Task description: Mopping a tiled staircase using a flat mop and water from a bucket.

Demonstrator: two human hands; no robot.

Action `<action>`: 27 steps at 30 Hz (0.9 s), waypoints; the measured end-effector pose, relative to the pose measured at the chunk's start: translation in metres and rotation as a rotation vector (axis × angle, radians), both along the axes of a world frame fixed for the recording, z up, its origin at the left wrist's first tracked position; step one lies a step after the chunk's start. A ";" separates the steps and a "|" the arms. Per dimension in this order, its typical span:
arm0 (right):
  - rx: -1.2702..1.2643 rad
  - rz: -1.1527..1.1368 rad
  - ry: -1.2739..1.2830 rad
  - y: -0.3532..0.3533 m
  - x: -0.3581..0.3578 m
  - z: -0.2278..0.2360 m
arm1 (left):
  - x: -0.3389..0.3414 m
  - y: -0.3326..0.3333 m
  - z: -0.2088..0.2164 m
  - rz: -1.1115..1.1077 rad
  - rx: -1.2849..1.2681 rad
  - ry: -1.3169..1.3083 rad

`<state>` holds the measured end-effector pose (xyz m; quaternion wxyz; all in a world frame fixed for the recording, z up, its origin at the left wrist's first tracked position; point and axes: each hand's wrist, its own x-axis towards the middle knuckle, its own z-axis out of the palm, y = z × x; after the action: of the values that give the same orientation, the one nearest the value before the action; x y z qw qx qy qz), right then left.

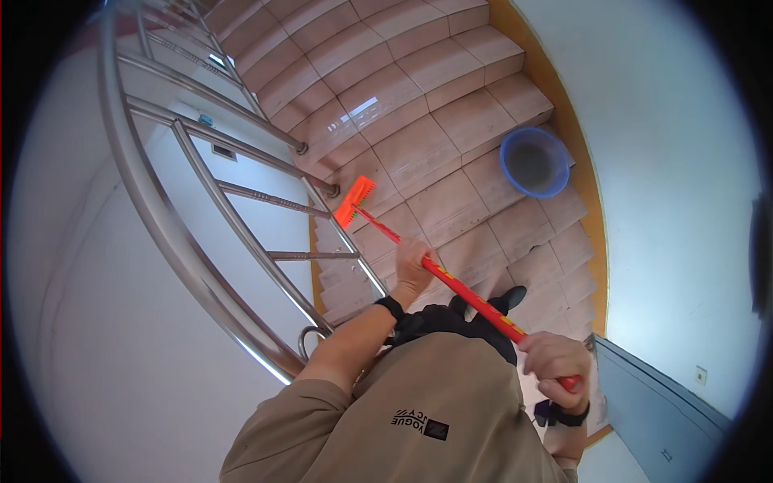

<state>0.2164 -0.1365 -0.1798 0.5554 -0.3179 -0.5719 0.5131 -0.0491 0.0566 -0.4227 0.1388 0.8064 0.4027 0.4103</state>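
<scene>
A long-handled floor brush with a red pole [473,298] and an orange head [354,201] runs slantwise across the view. My left hand [413,264] is closed round the pole partway down. Near its upper end, my right hand [555,362] wraps the pole, and the red tip pokes out below the fingers. The brush head rests on a tiled stair tread [412,168] at the left, close to the foot of the metal railing. Green bristles show at its edge.
A blue basin [535,162] with greyish water stands on a step at the right, by the wall's yellow skirting [581,161]. A shiny metal railing [173,233] curves along the left. Tiled steps climb ahead. A grey-blue door [656,410] is at lower right.
</scene>
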 end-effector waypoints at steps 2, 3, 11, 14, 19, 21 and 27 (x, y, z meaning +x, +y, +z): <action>-0.007 -0.030 -0.013 -0.007 0.000 0.000 | 0.008 -0.011 0.009 0.031 -0.019 0.002; -0.013 -0.060 -0.035 -0.009 0.000 0.002 | 0.010 -0.013 0.011 0.061 -0.038 -0.005; 0.077 0.099 -0.030 0.013 -0.026 -0.032 | -0.055 0.011 -0.013 0.034 -0.098 0.189; -0.034 -0.133 0.095 -0.014 -0.008 -0.039 | -0.026 -0.014 -0.008 0.020 -0.084 0.157; -0.116 -0.349 0.282 -0.038 0.004 -0.045 | -0.008 -0.022 -0.005 -0.122 -0.155 0.178; -0.130 -0.286 0.199 -0.026 -0.007 -0.047 | -0.029 -0.014 -0.014 -0.118 -0.161 0.190; -0.059 -0.185 0.178 -0.012 -0.007 -0.057 | -0.038 0.001 -0.015 -0.135 -0.156 0.236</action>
<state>0.2090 -0.1482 -0.2369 0.6394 -0.3388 -0.4732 0.5024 -0.0873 0.0574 -0.4379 0.1799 0.8611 0.3915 0.2699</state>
